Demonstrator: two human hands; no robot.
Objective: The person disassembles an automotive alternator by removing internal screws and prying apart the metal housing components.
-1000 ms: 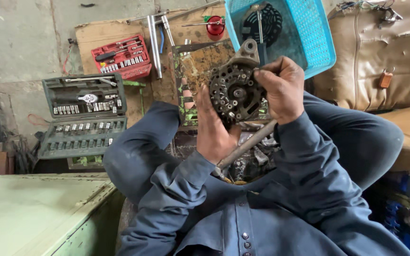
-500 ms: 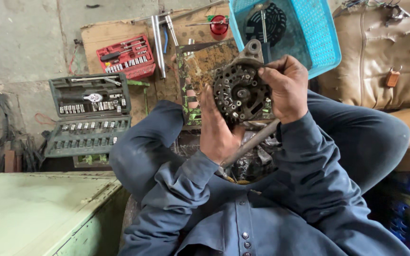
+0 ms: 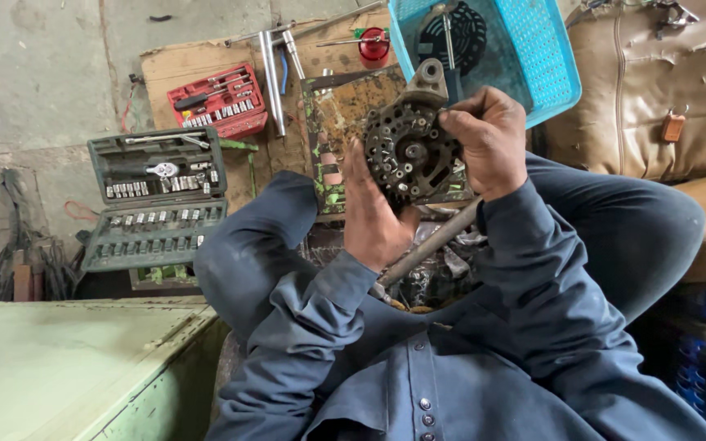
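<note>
Person seated low, knees apart, blue work clothes. Both hands raised on a round, dark, grimy alternator housing [image 3: 408,151], held up in front of the chest, its vented face turned toward the person

Left hand [image 3: 372,214] sits under and to the left of the housing, palm against its lower edge, fingers stretched upward along the rim; more a cradle than a clamp, thumb side hidden so I cannot tell how tightly it closes. Right hand [image 3: 492,140] is curled over the housing's right edge, fingers wrapped round the rim, firm hold

Below the housing a plain metal rod [image 3: 429,242] slants down toward the lap. Behind the housing, a blue plastic basket [image 3: 545,69] with a black fan-like part inside. Left of the housing, an open grey-green socket set [image 3: 157,200]; above that a smaller red socket case [image 3: 218,102]. Farther below left, a pale green tabletop [image 3: 59,359]

Looks like the inspection or turning-over stage of stripping the unit. Any next move would need one hand freed while the other keeps the heavy casting steady
</note>
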